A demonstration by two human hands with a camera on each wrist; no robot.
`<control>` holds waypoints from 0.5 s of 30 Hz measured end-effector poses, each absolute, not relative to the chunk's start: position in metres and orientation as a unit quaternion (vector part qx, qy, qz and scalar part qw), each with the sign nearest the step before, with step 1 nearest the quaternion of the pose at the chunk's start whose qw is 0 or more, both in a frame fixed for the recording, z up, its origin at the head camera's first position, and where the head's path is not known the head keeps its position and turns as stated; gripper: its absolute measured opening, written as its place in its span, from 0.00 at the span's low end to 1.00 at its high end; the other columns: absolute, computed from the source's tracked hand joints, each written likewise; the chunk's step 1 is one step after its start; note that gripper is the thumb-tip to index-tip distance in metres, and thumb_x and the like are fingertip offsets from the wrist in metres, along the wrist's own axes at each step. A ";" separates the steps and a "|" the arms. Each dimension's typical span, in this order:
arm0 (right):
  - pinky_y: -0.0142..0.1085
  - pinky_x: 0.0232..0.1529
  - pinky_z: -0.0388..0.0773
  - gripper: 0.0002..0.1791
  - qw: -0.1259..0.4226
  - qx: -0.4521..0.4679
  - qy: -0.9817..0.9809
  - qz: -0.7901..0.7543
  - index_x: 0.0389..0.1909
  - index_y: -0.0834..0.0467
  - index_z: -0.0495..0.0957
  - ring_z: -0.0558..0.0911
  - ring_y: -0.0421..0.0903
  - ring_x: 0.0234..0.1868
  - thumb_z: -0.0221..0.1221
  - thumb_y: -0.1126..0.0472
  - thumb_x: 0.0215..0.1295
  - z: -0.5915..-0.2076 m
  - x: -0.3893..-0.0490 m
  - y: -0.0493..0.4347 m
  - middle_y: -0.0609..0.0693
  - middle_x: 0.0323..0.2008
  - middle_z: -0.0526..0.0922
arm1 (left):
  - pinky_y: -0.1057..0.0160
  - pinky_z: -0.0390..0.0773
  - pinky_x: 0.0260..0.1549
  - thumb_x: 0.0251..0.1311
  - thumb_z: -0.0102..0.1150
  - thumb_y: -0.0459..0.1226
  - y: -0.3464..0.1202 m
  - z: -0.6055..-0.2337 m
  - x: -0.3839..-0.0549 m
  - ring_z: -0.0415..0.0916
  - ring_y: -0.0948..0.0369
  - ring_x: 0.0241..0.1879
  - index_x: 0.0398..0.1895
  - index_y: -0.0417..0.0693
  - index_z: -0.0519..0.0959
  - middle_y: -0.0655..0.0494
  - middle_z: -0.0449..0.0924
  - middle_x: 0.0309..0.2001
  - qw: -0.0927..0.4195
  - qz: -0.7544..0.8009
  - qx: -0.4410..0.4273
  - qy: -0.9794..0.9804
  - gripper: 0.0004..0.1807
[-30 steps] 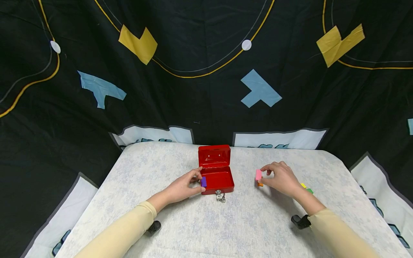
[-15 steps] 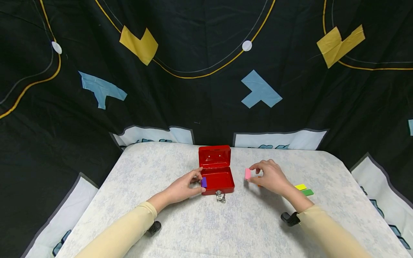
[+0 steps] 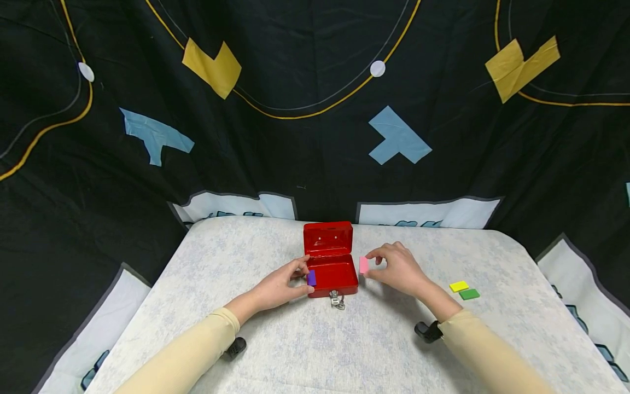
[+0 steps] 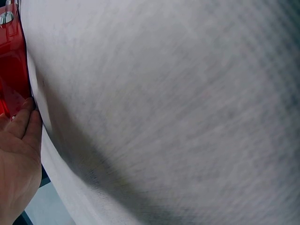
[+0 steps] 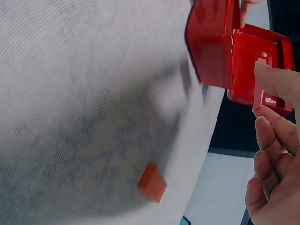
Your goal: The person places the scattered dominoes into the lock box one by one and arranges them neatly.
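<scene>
A red metal cash box (image 3: 333,275) stands on the table with its lid raised. My left hand (image 3: 279,282) holds the box's left side, thumb at the front corner and a finger at the back corner. A purple block (image 3: 311,278) shows just inside that side, by the fingers. Thumb and index finger of my right hand (image 3: 397,269) pinch a pink block (image 3: 363,265) upright beside the box's right wall. Below that hand, an orange block (image 5: 153,183) lies on the table in the right wrist view; the hand hides it in the head view.
A small padlock with keys (image 3: 335,299) hangs at the box's front. Yellow block (image 3: 459,286) and green block (image 3: 470,294) lie on the cloth-covered table (image 3: 275,350) to the right of my right forearm. A black curtain (image 3: 315,164) rises behind the table.
My right hand has carried the pink block leftward from above the orange block to the box's right side. The yellow and green blocks have come into full view. The left hand stays put.
</scene>
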State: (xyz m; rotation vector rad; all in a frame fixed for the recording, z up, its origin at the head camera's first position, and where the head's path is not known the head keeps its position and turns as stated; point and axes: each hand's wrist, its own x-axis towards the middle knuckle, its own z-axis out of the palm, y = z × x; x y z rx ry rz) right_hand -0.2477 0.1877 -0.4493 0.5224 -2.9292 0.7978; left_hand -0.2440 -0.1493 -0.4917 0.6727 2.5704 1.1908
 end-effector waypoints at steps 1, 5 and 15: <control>0.43 0.43 0.67 0.19 0.031 0.171 -0.950 0.259 0.49 0.51 0.86 0.71 0.46 0.42 0.72 0.53 0.56 -0.449 -0.248 0.186 0.41 0.33 0.78 | 0.48 0.67 0.68 0.64 0.68 0.53 -0.149 -0.492 -0.244 0.71 0.54 0.67 0.52 0.55 0.72 0.61 0.56 0.79 0.116 0.407 0.229 0.877 0.23; 0.43 0.43 0.67 0.19 0.031 0.177 -0.950 0.256 0.49 0.51 0.86 0.71 0.46 0.41 0.73 0.53 0.56 -0.450 -0.249 0.179 0.40 0.33 0.78 | 0.49 0.67 0.68 0.64 0.68 0.53 -0.150 -0.492 -0.244 0.70 0.53 0.68 0.53 0.54 0.72 0.61 0.55 0.80 0.120 0.413 0.231 0.873 0.23; 0.43 0.44 0.68 0.21 0.029 0.183 -0.949 0.257 0.49 0.50 0.86 0.71 0.45 0.44 0.75 0.51 0.55 -0.453 -0.253 0.164 0.40 0.33 0.78 | 0.48 0.67 0.68 0.63 0.69 0.54 -0.150 -0.493 -0.244 0.71 0.54 0.67 0.53 0.54 0.72 0.61 0.55 0.80 0.118 0.410 0.232 0.874 0.23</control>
